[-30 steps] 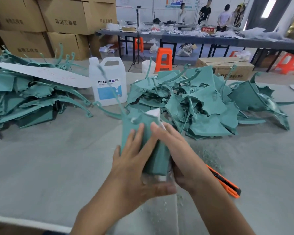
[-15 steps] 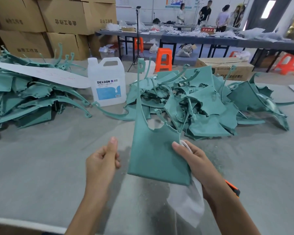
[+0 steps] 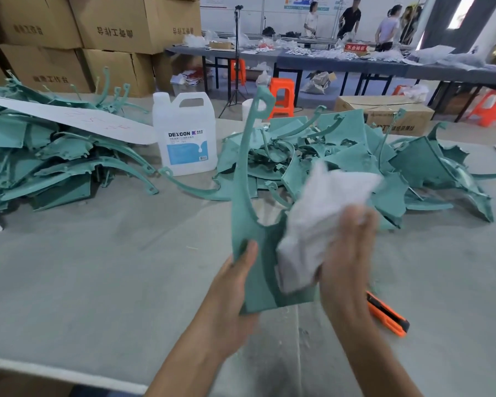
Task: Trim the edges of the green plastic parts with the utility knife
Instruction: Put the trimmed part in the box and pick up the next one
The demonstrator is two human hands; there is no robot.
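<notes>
Well, the thumb (image 3: 248,253) of the left hand (image 3: 229,299) presses on the front of a flat teal-green plastic part (image 3: 255,285) with a long hooked arm, pinching its lower left edge (the other fingers are hidden behind) and holding it upright over the grey felt-covered table (image 3: 98,267). The right hand (image 3: 347,253), blurred, grips a crumpled white cloth (image 3: 321,213) against the part's face. An orange-and-black utility knife (image 3: 387,316) lies on the table just beside the right wrist. A heap of green plastic parts (image 3: 341,164) lies behind.
</notes>
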